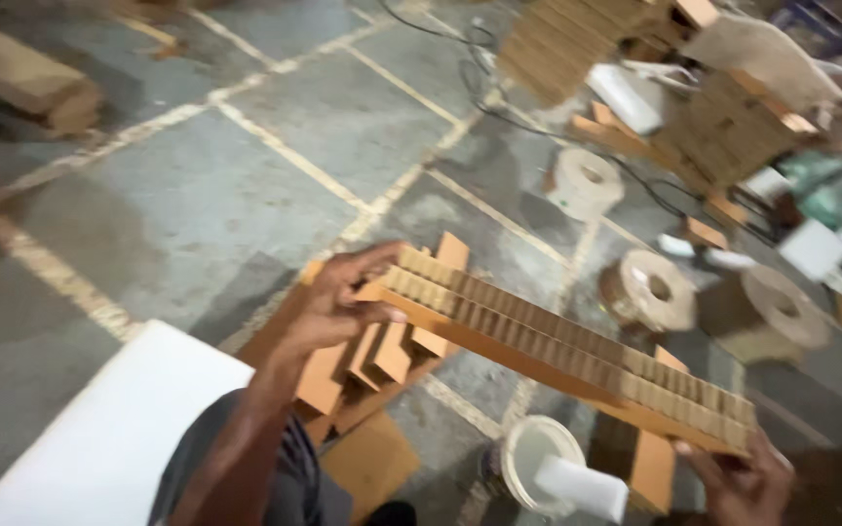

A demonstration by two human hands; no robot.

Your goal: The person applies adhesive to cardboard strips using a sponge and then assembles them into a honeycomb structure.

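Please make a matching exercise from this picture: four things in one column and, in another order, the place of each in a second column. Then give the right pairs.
Things:
1. long brown corrugated cardboard strip
2. round white bucket
3. flat white board
4. black cable

Places:
A. on the floor at the top, running toward stacked cardboard
B. at the bottom left corner
C. held between the left hand and the right hand
D. on the floor below the strip

Pairs: 1-C, 2-D, 3-B, 4-A
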